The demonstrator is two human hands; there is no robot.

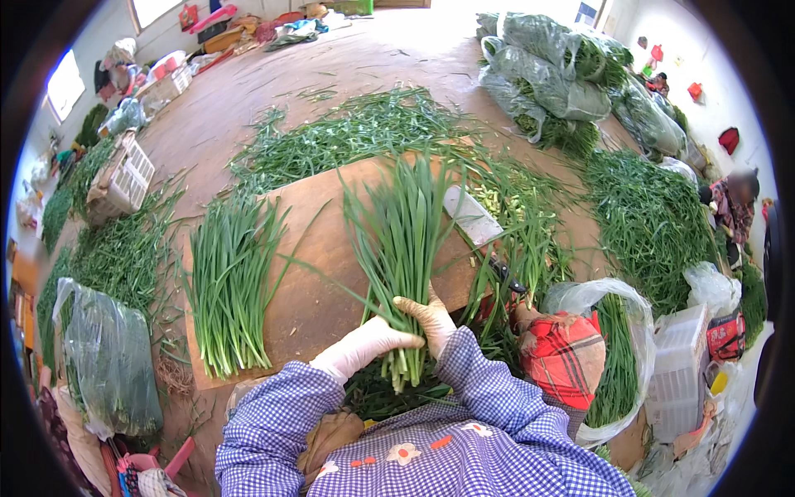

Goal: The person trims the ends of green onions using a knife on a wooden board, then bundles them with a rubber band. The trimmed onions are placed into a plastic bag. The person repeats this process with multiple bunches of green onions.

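My left hand (373, 340), in a pale glove, and my right hand (422, 319), in a beige glove, are both closed around an upright bunch of long green leafy stalks (397, 224), with its pale ends hanging below them. Another bunch (224, 290) lies on the left of the brown board (306, 248). Right of the held bunch lie a wide metal blade (472, 215), a dark-handled tool (507, 277) and trimmed stalk pieces (517, 207).
Loose greens (331, 132) lie beyond the board. Bagged greens (103, 364) are at left, beside a crate (124, 174); stacked bags (555, 74) are at back right. An open bag of greens (613, 356), a red plaid bundle (559, 356) and a person (729, 215) are to the right.
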